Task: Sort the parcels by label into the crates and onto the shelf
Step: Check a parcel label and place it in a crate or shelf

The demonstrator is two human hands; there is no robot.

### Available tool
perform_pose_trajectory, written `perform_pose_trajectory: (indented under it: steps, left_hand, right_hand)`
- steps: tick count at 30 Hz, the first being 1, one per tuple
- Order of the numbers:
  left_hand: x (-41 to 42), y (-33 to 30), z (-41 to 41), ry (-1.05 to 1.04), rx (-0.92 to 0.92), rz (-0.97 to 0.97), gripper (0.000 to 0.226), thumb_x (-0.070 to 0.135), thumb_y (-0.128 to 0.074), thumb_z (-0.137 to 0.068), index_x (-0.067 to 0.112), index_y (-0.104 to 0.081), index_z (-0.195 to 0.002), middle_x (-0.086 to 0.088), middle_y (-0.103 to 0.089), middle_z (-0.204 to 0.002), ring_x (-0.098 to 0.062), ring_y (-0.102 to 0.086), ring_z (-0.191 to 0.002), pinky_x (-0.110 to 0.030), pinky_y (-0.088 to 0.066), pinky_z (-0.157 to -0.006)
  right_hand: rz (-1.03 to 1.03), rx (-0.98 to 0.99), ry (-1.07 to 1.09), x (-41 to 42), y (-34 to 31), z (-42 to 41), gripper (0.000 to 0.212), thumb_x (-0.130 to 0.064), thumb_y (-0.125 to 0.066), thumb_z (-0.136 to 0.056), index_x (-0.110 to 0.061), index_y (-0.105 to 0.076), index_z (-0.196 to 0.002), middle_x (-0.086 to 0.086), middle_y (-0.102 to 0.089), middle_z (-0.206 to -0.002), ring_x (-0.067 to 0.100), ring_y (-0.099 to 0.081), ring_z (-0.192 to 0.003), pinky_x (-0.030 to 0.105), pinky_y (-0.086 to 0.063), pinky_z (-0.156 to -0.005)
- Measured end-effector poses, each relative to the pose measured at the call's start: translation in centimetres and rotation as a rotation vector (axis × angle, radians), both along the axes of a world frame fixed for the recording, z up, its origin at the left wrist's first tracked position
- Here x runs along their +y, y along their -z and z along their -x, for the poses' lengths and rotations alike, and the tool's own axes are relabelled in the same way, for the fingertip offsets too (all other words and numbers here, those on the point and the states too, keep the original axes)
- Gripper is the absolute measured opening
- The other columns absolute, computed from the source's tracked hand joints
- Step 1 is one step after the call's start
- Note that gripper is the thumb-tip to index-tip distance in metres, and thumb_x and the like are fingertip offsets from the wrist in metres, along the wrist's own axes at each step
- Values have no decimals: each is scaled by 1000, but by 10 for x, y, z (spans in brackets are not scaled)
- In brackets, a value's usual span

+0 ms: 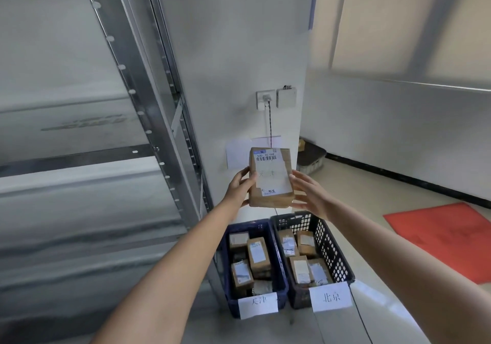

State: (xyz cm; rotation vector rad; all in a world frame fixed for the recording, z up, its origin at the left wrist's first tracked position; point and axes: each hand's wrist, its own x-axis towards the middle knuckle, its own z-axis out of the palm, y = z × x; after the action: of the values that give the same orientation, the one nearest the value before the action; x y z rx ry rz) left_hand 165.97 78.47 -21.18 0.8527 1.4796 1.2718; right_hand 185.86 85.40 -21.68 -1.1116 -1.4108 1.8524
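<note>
A brown cardboard parcel [271,177] is held up in the air above the two crates, its long axis running away from the person and its labelled face, barcode at the far end, turned toward the camera. The left hand [240,185] grips its left edge with thumb on the label, while the right hand [309,196] presses the right side with fingers nearly straight. Below on the floor, the blue crate [281,277] and the black crate [332,245] stand side by side, both holding parcels, beside the metal shelf [148,99].
</note>
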Motion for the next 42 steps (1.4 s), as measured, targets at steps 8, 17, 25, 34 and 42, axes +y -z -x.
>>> perform_pose_trajectory:
  steps: [8, 17, 25, 34, 42]
  left_hand:
    - [48, -1, 6, 92, -9, 7, 48, 41, -57, -96, 33, -43, -141, 0, -62, -124, -10, -59, -101, -29, -50, -68]
    - [90, 15, 24, 131, -45, 17, 54, 42, -58, -96, 29, -41, -145, -2, -63, -127, -14, -62, -106, -30, -52, -72]
    - [89, 22, 44, 24, -64, 42, 48, 40, -59, -95, 32, -45, -140, 2, -65, -119, -14, -62, -103, -32, -53, -77]
    - [66, 23, 8, -164, -52, 57, 49, 40, -60, -95, 32, -46, -141, -1, -66, -122, -14, -65, -103, -27, -51, -67]
    - [33, 51, -68, -345, -77, 94, 49, 36, -63, -93, 29, -50, -140, 1, -69, -111, -15, -67, -94, -32, -57, -65]
  right_hand:
    - [-20, -14, 71, 34, 3, 1, 37, -35, -54, -98, -34, -43, -134, 8, -54, -136, 30, -59, -114, 40, -52, -88]
    - [-15, -66, 86, 73, 9, 17, 56, -37, -55, -97, -35, -32, -148, 6, -58, -126, 30, -60, -111, 39, -53, -84]
    - [-2, -71, -5, 94, 22, 42, 48, -36, -54, -99, -37, -37, -144, 4, -60, -124, 28, -62, -110, 42, -52, -92]
    - [27, -53, -188, 103, 28, 23, 48, -36, -52, -100, -36, -37, -145, 8, -57, -131, 32, -60, -116, 41, -53, -90]
    - [39, -87, -342, 87, 56, -39, 44, -44, -51, -98, -38, -38, -140, 3, -54, -129, 31, -56, -121, 48, -48, -102]
